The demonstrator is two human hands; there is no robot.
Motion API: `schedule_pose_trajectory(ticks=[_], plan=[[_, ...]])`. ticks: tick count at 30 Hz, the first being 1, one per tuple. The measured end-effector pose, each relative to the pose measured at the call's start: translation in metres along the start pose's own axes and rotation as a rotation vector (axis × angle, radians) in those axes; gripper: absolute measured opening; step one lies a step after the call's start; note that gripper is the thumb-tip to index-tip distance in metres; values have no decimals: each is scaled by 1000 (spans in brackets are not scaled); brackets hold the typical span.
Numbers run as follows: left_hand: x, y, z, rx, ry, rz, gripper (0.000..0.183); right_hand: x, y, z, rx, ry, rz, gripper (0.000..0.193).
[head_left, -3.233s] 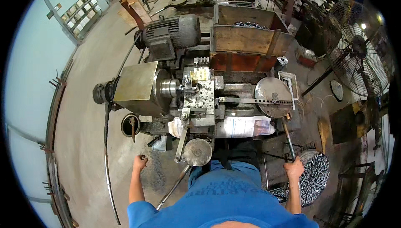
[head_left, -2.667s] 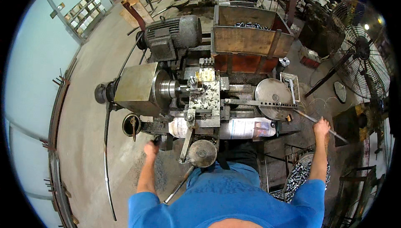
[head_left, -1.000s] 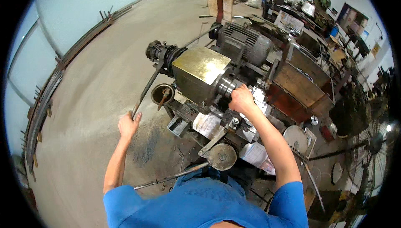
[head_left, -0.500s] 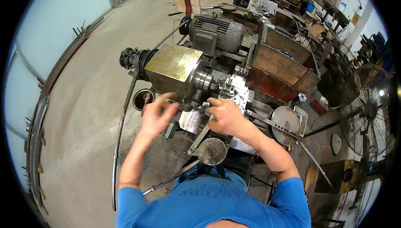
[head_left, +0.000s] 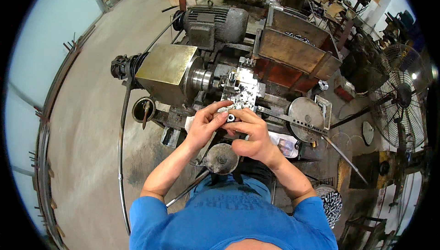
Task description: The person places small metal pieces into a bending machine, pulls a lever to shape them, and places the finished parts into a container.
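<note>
Up behind the machine, the wooden bin [head_left: 293, 52] carries a scatter of shiny metal parts [head_left: 298, 36], glinting just over its front board, with a reddish-brown box [head_left: 286, 75] right beneath it. Swing down to the lower right: a round basket [head_left: 326, 188] is loaded with a heap of small metal pieces [head_left: 331, 208]. Across to the left, the dark round pot [head_left: 138, 109] has a brown-handled tool [head_left: 145, 114] in it, the handle crossing the near rim. Below the machine's left end sits a little rectangular tray [head_left: 170, 136], its contents too small to make out

And here's the action, dead centre! Both bare hands meet in front of the tool slide [head_left: 247, 92], right on a small metal ring [head_left: 231, 118], its round end turned up to the camera and its hole showing dark. The left hand [head_left: 204, 125] has thumb and fingers drawn in close, the thumb against the ring's left side. The right hand [head_left: 253, 133] is curled, fingertips at the ring's right side, its thumb hard to make out. So the ring is pinched between the two, well apart from the spindle nose [head_left: 200, 79], nearer the person
</note>
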State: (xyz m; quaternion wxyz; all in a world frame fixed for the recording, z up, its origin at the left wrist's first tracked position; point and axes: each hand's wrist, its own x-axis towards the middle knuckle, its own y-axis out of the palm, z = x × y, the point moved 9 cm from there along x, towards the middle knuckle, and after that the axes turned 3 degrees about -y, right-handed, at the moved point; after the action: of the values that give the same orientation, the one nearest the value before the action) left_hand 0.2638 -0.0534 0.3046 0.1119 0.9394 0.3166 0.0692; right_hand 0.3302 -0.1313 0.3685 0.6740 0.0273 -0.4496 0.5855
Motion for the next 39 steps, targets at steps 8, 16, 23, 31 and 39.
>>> schedule_pose_trajectory(ticks=[8, 16, 23, 31, 39], plan=[[6, 3, 23, -194, -118, 18, 43, -11, -1, -21, 77, 29, -44, 33], [7, -1, 28, -198, -165, 9, 41, -8, 2, -24, 71, 34, -30, 28], [8, -9, 24, 74, -119, -67, 42, -4, 8, -11, -116, -139, 60, 18], [-26, -85, 3, 282, -100, -177, 44, 29, -93, -64, -493, -198, 40, 31], [-109, -224, -53, 765, 90, -739, 44, 60, -211, -135, -873, 209, -235, 61]])
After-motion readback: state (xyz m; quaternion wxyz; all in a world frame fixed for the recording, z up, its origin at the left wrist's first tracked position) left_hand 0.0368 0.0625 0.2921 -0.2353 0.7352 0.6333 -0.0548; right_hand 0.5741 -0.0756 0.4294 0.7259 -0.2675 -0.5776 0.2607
